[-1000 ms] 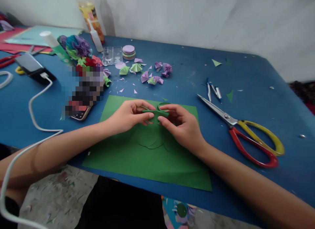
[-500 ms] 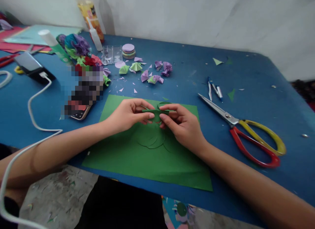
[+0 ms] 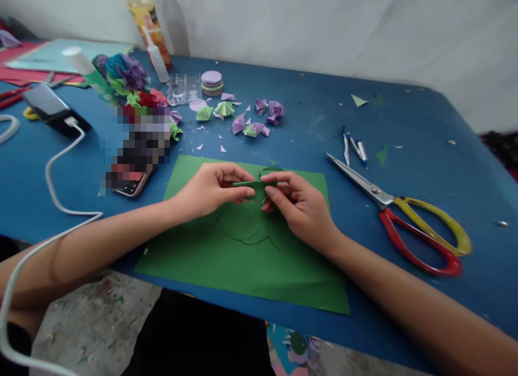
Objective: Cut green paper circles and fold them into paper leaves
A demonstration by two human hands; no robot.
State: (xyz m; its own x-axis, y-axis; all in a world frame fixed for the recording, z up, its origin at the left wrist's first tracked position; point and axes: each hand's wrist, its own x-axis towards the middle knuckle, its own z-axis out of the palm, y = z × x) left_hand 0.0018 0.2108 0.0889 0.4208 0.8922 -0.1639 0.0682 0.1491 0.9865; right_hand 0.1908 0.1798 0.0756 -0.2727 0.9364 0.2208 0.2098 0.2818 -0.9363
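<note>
Between my two hands is a folded piece of green paper (image 3: 259, 190), its folded edge facing up. My left hand (image 3: 212, 188) pinches its left end between thumb and fingers. On the right end, the thumb and forefinger of my right hand (image 3: 301, 203) press together on it. Both hands hover over a green paper sheet (image 3: 194, 257) lying on the blue table. Several cut green paper circles (image 3: 247, 233) lie on the sheet below my hands, overlapping; their outlines are hard to tell from the sheet.
Large scissors (image 3: 388, 200) with red and yellow handles lie at right, beside a drawing compass (image 3: 354, 147). Folded purple and green paper pieces (image 3: 224, 110) and scraps sit behind the sheet. At left are a phone (image 3: 140, 155), a white cable (image 3: 50, 176) and a glue stick (image 3: 91, 74).
My hands stay nearly in place, with the fingers shifting slightly along the folded green paper. Its upper edge sits a little lower and flatter. Nothing else has moved.
</note>
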